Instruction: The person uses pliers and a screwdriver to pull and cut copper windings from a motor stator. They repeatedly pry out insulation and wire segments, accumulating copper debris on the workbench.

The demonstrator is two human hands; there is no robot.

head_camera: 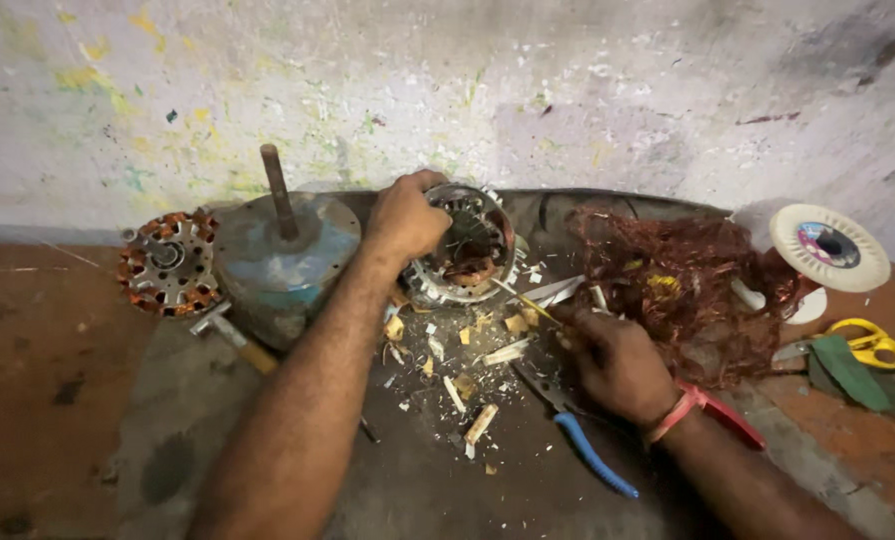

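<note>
Work surface is a dark mat lying on the floor against a stained wall. Largest item, a blue motor housing with upright shaft, is sitting at the mat's far-left edge, a copper-wound stator just beside it. A tangle of copper wire is heaping at the far-right edge. Near the far middle, the ring-shaped stator core is standing tilted; the left hand is gripping its rim, fingers curled over the top. The right hand is nearer the viewer, pinching a thin yellow-handled tool, long axis pointing up-left toward the core. Blue-handled pliers are lying beside the wrist.
</note>
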